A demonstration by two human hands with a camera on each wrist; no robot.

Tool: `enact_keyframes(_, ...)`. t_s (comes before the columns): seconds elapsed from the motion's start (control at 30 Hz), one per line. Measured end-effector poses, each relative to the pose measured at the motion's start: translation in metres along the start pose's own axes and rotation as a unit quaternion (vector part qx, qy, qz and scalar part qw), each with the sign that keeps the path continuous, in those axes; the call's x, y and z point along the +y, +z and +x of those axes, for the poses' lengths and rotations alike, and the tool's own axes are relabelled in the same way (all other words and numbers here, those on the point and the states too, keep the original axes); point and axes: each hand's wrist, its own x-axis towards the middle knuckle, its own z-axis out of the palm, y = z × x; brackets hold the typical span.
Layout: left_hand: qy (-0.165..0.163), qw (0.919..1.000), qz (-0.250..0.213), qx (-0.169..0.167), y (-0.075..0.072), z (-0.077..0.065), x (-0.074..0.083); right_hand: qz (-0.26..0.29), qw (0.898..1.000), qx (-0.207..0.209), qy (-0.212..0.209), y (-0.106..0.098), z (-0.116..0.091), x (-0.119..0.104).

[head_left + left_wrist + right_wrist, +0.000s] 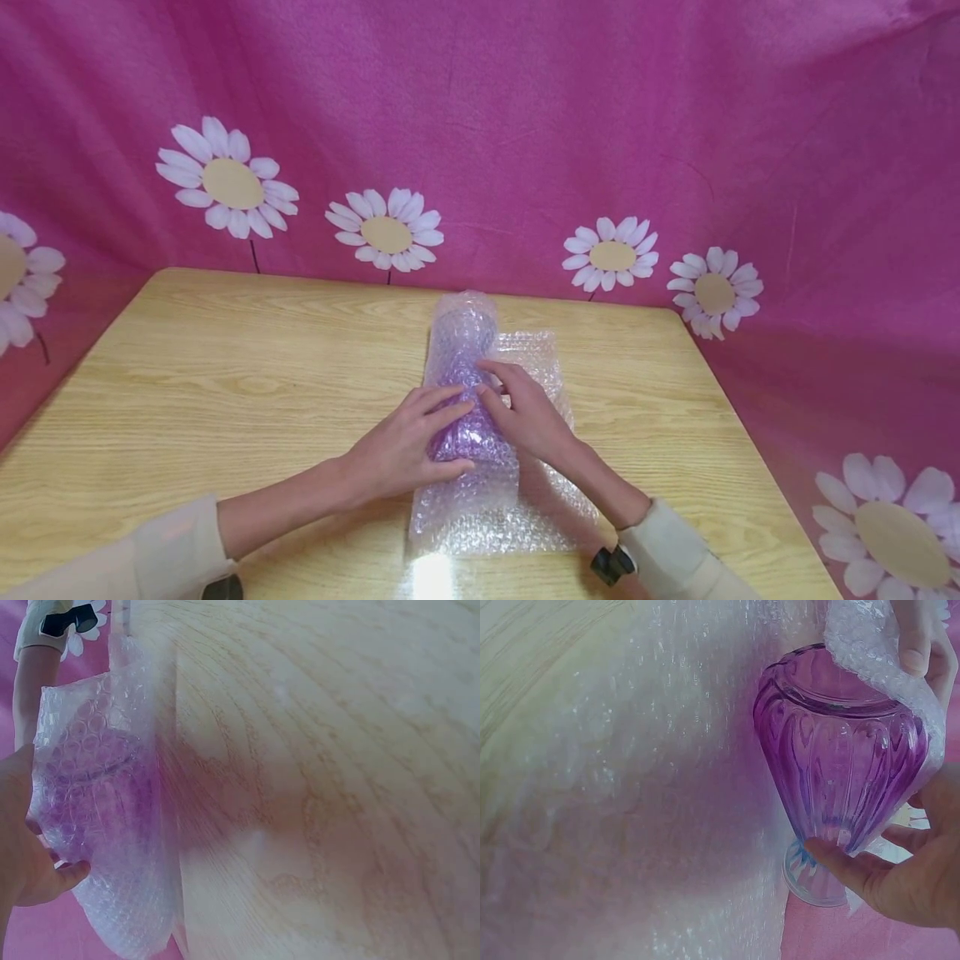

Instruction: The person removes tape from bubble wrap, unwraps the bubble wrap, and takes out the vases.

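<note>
A purple fluted glass vase (836,750) with a clear foot lies on its side, its mouth towards the person. Bubble wrap (465,325) covers its top and left side; bare glass shows in the right wrist view. My left hand (408,446) rests over the wrapped vase, fingers spread and fairly straight, its thumb on the wrap near the mouth. From the other side my right hand (528,417) touches the vase, one fingertip on the glass near the narrow foot end. Part of the right hand is hidden behind the vase in its wrist view.
The loose part of the bubble wrap (536,521) lies flat under and to the right of the vase on a wooden table (285,367). A pink curtain with daisies (510,125) hangs behind the table. Dark wrist cameras (613,565) sit at the sleeves.
</note>
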Motion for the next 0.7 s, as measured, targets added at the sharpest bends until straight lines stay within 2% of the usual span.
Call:
enact_keyframes(0.33,-0.022,0.9995,-0.024,0.000,0.000,-0.002,0.000,0.010,1.000,-0.003,0.013,0.002,0.001,-0.005)
enact_keyframes(0.53,-0.078,0.9949,-0.061,-0.021,-0.003,-0.004,0.002,0.005,1.000,0.001,0.017,0.005,0.003,-0.008)
enact_keyframes(0.7,-0.124,0.9894,-0.076,-0.010,-0.003,-0.004,0.002,-0.005,1.000,-0.003,0.023,0.007,0.004,-0.011)
